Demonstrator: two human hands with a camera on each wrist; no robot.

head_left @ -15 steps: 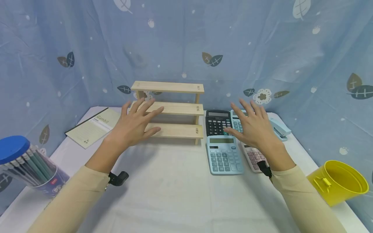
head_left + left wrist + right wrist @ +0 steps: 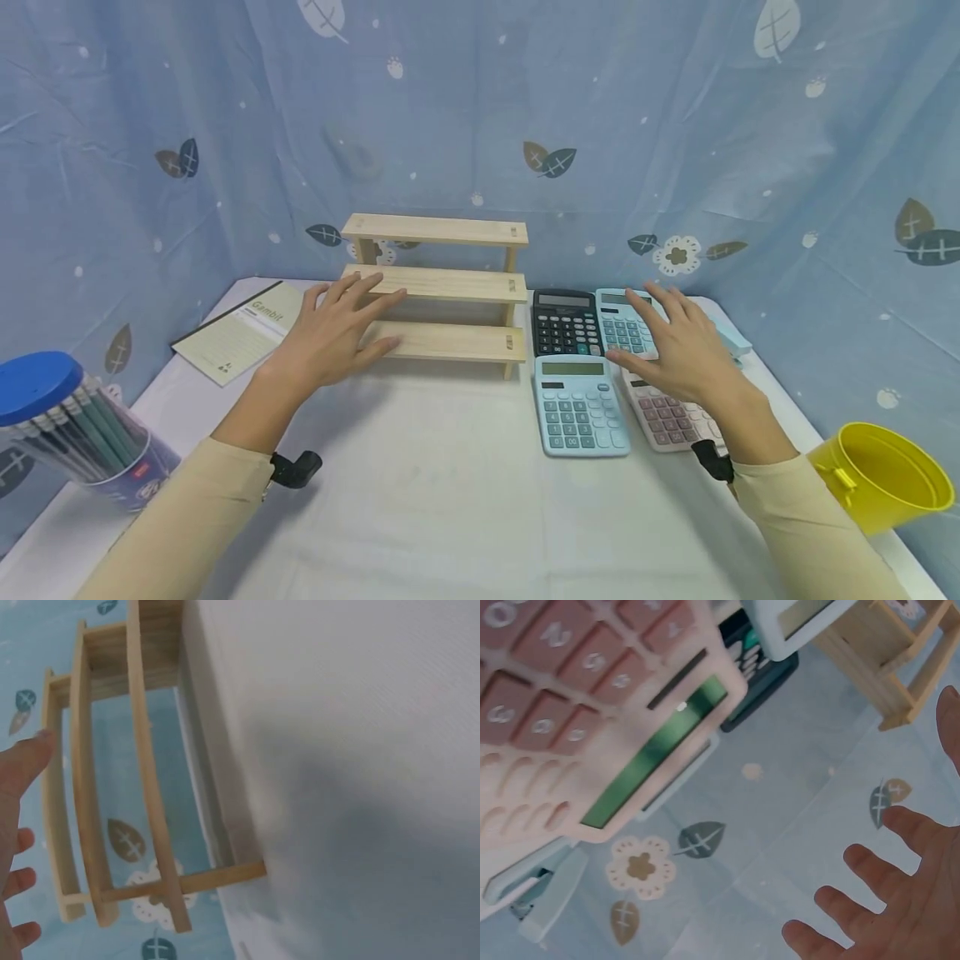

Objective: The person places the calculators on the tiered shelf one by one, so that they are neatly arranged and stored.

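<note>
Two flat, spread hands: left hand (image 2: 330,337) by slatted wooden rack (image 2: 438,287), right hand (image 2: 686,350) over pink calculator (image 2: 667,417).

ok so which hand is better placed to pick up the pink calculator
Right, most likely. The right hand hovers open directly above the pink calculator at the table's right side, while the left hand is across the table by the wooden shelf.

White table (image 2: 450,500): rack (image 2: 438,287), calcs (image 2: 581,400), notebook (image 2: 240,333).
</note>
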